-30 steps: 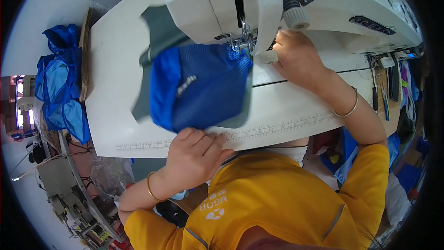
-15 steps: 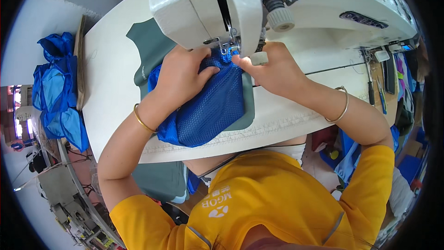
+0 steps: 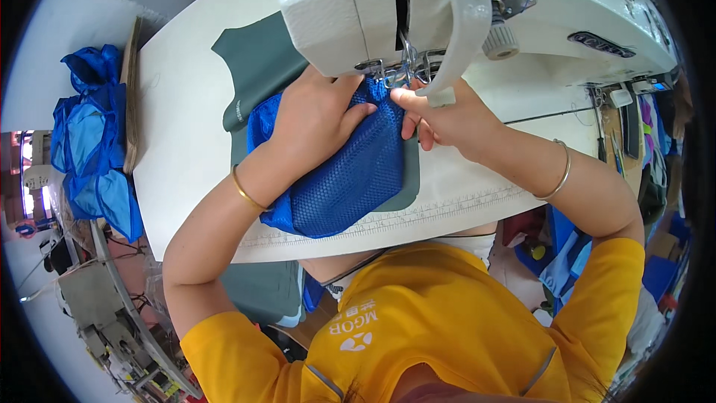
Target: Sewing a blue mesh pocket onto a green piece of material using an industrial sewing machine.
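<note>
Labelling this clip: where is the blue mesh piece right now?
In the head view, the blue mesh piece lies just left of centre over the grey-green piece, partly under the left hand, its upper end at the presser foot.

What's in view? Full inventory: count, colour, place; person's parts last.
Sewing machine: 1, white, top, over table
Table: 1, white, centre
Mesh piece: 1, blue, at the presser foot
Sheet: 1, grey-green, under mesh piece
Ruler scale: 1, dark marks, table's near edge
Bundle: 1, blue, left of table
Board: 1, brown, table's left edge
Clutter: uncountable, mixed, far right
Shirt: 1, yellow, on person
Bracelets: 2, gold-toned, one per forearm
Left hand: 1, bare, on mesh piece
Right hand: 1, bare, by presser foot
</note>
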A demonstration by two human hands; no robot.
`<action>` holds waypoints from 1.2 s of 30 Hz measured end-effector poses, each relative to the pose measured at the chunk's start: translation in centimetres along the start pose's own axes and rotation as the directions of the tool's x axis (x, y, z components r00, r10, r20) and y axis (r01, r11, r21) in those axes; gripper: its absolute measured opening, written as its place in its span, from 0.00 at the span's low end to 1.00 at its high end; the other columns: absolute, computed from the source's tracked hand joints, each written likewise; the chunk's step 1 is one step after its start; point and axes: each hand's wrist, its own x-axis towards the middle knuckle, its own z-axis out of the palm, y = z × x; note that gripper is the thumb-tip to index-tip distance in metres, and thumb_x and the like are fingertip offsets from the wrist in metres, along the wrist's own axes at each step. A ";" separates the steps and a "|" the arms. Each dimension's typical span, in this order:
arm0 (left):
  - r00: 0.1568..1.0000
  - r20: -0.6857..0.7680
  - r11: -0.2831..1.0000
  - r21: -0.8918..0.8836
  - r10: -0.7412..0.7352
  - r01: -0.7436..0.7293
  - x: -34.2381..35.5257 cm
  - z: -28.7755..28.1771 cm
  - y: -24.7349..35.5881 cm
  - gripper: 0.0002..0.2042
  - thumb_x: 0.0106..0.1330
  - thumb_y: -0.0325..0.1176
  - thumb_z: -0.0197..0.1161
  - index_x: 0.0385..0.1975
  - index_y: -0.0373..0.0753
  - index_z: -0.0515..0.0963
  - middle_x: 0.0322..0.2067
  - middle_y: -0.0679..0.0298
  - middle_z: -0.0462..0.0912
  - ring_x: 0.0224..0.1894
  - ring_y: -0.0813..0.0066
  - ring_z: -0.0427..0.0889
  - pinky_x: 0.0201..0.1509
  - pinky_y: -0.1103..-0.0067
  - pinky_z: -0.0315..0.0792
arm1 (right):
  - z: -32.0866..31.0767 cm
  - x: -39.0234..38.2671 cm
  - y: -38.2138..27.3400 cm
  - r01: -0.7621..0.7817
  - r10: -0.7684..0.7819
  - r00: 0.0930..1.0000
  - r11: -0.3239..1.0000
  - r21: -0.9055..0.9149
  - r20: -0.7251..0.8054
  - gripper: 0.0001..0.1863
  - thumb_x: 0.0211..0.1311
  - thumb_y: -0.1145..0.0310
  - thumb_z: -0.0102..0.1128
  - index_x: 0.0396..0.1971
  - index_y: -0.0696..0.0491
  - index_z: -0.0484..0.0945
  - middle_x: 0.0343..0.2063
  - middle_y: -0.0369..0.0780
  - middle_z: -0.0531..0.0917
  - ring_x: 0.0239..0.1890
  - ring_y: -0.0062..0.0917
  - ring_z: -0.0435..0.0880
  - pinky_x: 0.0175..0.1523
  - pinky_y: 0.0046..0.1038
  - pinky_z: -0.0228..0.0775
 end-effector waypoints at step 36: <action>0.957 -0.182 0.966 -0.080 0.228 -0.245 -0.3 -0.1 -0.1 0.12 0.56 0.30 0.64 0.40 0.39 0.86 0.42 0.63 0.88 0.45 0.61 0.82 0.55 0.65 0.67 | 2.0 0.8 0.2 -0.255 0.233 0.966 0.920 0.299 0.108 0.06 0.71 0.69 0.58 0.33 0.53 0.76 0.21 0.36 0.77 0.17 0.17 0.66 0.21 0.23 0.54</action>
